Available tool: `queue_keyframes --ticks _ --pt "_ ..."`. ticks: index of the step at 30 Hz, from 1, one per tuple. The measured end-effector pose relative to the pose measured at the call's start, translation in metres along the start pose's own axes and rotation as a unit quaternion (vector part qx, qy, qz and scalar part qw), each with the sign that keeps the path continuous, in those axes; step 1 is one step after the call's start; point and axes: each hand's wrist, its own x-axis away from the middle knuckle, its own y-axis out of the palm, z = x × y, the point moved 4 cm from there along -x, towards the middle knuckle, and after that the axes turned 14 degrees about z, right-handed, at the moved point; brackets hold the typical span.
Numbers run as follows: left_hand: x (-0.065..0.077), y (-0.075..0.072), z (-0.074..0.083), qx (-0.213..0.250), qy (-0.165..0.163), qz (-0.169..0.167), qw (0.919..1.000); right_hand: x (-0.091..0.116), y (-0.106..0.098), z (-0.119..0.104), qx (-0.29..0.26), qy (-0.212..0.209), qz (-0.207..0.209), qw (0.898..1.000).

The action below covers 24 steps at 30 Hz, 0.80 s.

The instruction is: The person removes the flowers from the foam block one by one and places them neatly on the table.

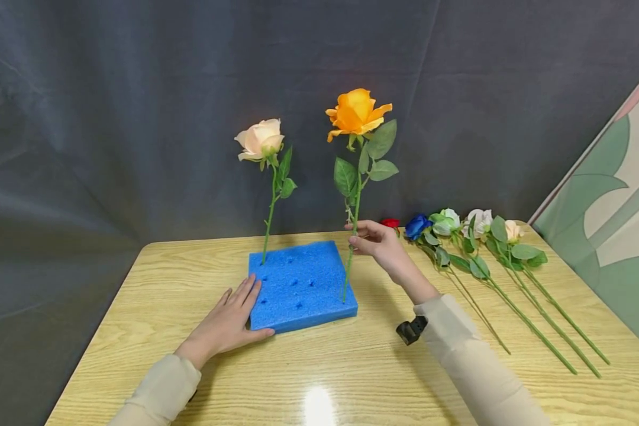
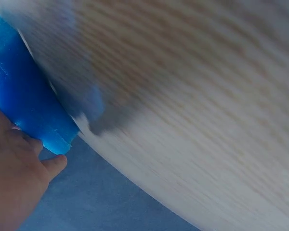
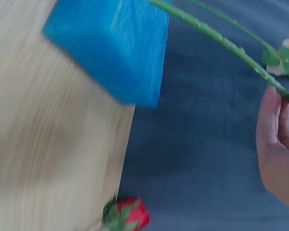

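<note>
My right hand pinches the green stem of an orange artificial rose between thumb and fingers. The rose stands nearly upright, its stem's lower end at the right part of a blue foam block with several small holes in its top. My left hand rests along the block's left side, fingers straight on the edge and thumb at the front corner. A pale peach rose stands in the block's back left, leaning slightly right. In the right wrist view, the held stem slants from the fingers toward the blue block.
Several roses lie at the table's right: a blue rose, a green-white rose, a white rose and a peach one, stems toward the front. A red rose lies near the back edge. A dark curtain hangs behind the table.
</note>
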Motion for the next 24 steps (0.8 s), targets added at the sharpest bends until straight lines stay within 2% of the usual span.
queue_keyframes --ticks 9,24 --pt "-0.001 -0.001 0.001 0.0 0.001 0.002 1.0 0.015 -0.041 0.011 0.067 0.016 -0.018 0.997" --pt "0.0 0.0 0.0 0.012 -0.007 0.001 0.9999 0.041 -0.076 0.031 0.129 0.044 -0.065 0.988"
